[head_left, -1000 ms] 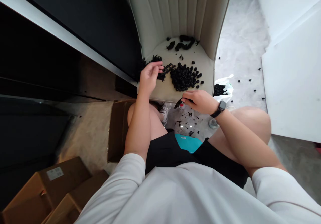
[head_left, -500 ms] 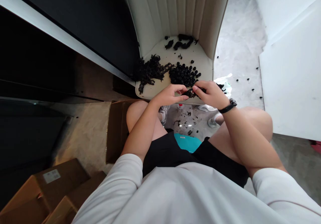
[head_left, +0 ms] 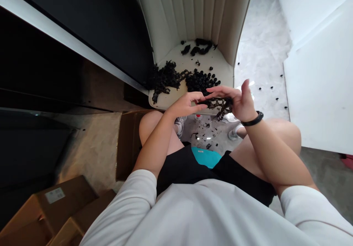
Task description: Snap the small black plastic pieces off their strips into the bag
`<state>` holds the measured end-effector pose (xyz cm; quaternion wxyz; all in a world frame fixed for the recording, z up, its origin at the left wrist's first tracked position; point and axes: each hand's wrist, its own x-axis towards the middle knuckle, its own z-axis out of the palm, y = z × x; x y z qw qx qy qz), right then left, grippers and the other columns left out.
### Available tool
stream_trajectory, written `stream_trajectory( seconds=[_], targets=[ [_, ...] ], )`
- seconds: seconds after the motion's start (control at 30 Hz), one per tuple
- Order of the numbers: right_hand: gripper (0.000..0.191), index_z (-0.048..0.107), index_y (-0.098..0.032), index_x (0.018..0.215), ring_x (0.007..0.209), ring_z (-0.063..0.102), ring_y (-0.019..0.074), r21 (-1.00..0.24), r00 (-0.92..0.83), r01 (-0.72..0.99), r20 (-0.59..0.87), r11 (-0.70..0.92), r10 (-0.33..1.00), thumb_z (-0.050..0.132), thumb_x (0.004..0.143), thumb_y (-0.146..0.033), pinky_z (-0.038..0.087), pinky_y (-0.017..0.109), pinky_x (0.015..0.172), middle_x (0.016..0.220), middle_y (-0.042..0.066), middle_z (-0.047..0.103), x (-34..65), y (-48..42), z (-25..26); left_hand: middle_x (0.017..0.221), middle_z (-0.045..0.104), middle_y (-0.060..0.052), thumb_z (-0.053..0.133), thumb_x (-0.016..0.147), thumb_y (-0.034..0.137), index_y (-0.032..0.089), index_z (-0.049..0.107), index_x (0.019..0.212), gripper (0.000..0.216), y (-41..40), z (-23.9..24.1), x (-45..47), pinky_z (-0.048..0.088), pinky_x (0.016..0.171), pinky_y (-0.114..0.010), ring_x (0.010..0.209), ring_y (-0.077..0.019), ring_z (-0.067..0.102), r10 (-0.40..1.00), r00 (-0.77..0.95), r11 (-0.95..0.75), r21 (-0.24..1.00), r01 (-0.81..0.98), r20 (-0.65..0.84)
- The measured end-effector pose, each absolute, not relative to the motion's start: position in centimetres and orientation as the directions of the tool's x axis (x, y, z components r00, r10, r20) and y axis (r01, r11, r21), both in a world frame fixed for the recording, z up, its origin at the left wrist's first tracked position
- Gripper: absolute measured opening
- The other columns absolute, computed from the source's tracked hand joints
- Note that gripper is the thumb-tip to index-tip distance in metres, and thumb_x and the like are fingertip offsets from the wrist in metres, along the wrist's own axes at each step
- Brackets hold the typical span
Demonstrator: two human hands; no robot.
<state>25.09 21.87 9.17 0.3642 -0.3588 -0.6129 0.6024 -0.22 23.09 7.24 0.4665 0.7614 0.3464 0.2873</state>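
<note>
Right fingers point(head_left: 223, 89) have spread; left fingers point(head_left: 194, 96) pinch mesh point(head_left: 222, 107) above pale seat point(head_left: 220, 62) and floor point(head_left: 260, 43).

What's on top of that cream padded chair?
A tangled black heap, small round black pieces and, farther back, curled black strips. The left hand, right hand and black netted strip hide part of the cream seat; what's there can't be seen.

A black, holed strip point(head_left: 224, 107) is pinched at one end by the left fingers point(head_left: 193, 96); its loose, crumpled end is hung below the right fingers point(head_left: 222, 89). Small black beads point(head_left: 200, 79) are heaped just beyond the fingertips, and similar tangled scraps point(head_left: 167, 77) are piled beyond the left fingers.
</note>
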Motion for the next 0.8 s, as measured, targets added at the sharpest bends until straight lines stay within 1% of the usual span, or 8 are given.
stream_trajectory(
  seconds=[0.1,0.2,0.3,0.37,0.47,0.57,0.7,0.8],
  targets=[
    [0.103,0.082,-0.028,0.127,0.113,0.078,0.0347,-0.998,-0.468,0.002,0.059,0.068,0.882,0.018,0.094,-0.102,0.063,0.052,0.101,0.108,0.012,0.083,25.4,22.2,9.4,0.091,0.07,-0.005,0.075,0.097,0.056,0.019,0.073,0.091,0.037,23.0,7.4,-0.3,0.05,0.08,-0.033,0.087,-0.0188,0.063,0.792,0.598,-0.328,0.912,0.247,0.123],
    [0.103,0.08,-0.028,0.124,0.114,0.077,0.0332,-0.997,-0.505,0.038,0.034,0.062,0.862,0.015,0.095,-0.102,0.062,0.049,0.099,0.112,0.012,0.082,25.5,22.5,9.0,0.089,0.07,-0.005,0.075,0.097,0.059,0.019,0.074,0.09,0.04,23.0,7.4,-0.3,0.05,0.079,-0.033,0.086,-0.0191,0.063,0.791,0.599,-0.329,0.912,0.244,0.125],
    [0.087,0.078,-0.025,0.12,0.118,0.073,0.0303,-0.997,-0.544,0.057,0.011,0.05,0.839,0.029,0.101,-0.095,0.058,0.046,0.105,0.118,0.011,0.08,25.2,22.4,8.4,0.089,0.07,-0.006,0.075,0.097,0.062,0.019,0.075,0.091,0.043,22.9,7.4,-0.3,0.051,0.079,-0.033,0.086,-0.0196,0.064,0.779,0.616,-0.326,0.916,0.234,0.119],
    [0.071,0.077,-0.024,0.111,0.112,0.07,0.0275,-0.992,-0.549,0.082,0.038,0.098,0.835,0.044,0.104,-0.086,0.055,0.042,0.102,0.114,0.009,0.078,24.9,22.2,8.2,0.088,0.071,-0.005,0.074,0.097,0.063,0.019,0.076,0.093,0.044,22.8,7.5,-0.4,0.051,0.079,-0.032,0.085,-0.0194,0.064,0.773,0.626,-0.316,0.92,0.233,0.107],
    [0.061,0.069,-0.022,0.095,0.085,0.062,0.0211,-0.979,-0.565,0.147,0.033,0.139,0.825,0.056,0.103,-0.081,0.051,0.035,0.079,0.09,0.004,0.069,24.7,22.0,8.1,0.085,0.07,-0.004,0.073,0.098,0.065,0.019,0.075,0.09,0.046,22.7,7.8,-0.4,0.049,0.078,-0.031,0.082,-0.0178,0.063,0.78,0.618,-0.304,0.921,0.243,0.095],
    [0.057,0.062,-0.023,0.091,0.068,0.049,0.0162,-0.967,-0.593,0.208,-0.005,0.147,0.805,0.062,0.102,-0.078,0.039,0.032,0.063,0.076,-0.001,0.057,24.5,21.9,8.2,0.082,0.067,-0.003,0.073,0.098,0.066,0.019,0.071,0.085,0.049,22.7,7.9,-0.5,0.047,0.075,-0.031,0.079,-0.0168,0.06,0.783,0.616,-0.307,0.918,0.252,0.093],
    [0.056,0.055,-0.023,0.082,0.069,0.043,0.0167,-0.925,-0.574,0.262,0.08,0.275,0.815,0.054,0.108,-0.072,0.036,0.033,0.066,0.074,-0.001,0.049,24.1,21.9,8.3,0.081,0.065,-0.002,0.073,0.097,0.066,0.019,0.07,0.085,0.049,22.9,8.0,-0.6,0.046,0.074,-0.031,0.078,-0.0167,0.057,0.769,0.631,-0.333,0.905,0.264,0.099],
    [0.053,0.051,-0.023,0.082,0.078,0.049,0.0193,-0.905,-0.556,0.245,0.163,0.349,0.815,0.05,0.111,-0.068,0.041,0.035,0.075,0.082,0.002,0.053,23.7,21.7,8.2,0.083,0.067,-0.003,0.071,0.099,0.064,0.019,0.073,0.09,0.046,22.8,8.0,-0.6,0.048,0.076,-0.031,0.08,-0.0173,0.06,0.754,0.648,-0.353,0.899,0.26,0.109]
  ],
)
